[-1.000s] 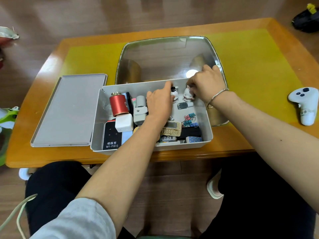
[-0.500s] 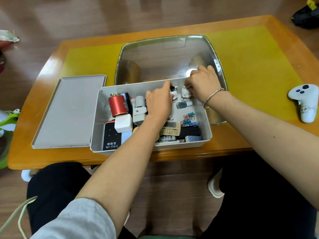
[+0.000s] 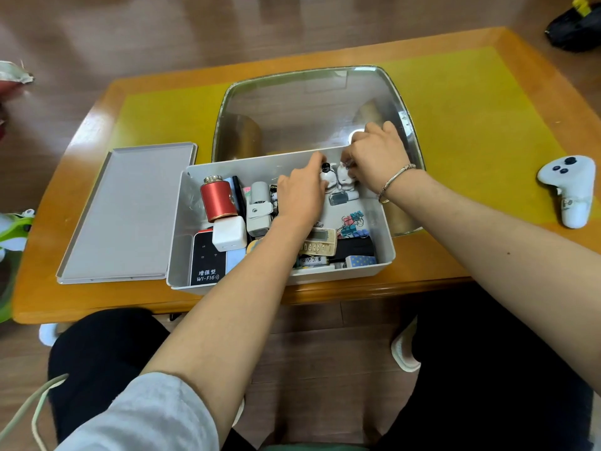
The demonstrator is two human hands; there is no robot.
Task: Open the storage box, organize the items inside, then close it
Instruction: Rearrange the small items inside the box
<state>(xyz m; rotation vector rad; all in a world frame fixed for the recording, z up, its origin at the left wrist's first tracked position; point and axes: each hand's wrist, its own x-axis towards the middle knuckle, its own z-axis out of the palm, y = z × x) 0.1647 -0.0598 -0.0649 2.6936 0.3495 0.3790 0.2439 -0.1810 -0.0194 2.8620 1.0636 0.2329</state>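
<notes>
Your left hand and right hand each pinch a small figurine with curled fingers inside the open box.

lid left of storage box; tray behind box; controller far right.

Table: an orange-brown wooden table with a yellow-green mat over its middle.
Tray: a shiny square metal tray lies on the mat.
Controller: a white handheld game controller lies on the mat at the table's right side.
Floor: brown wood-look flooring, with a black object bearing a yellow part at top right.
Left edge: a green and white object, only partly in view.
</notes>
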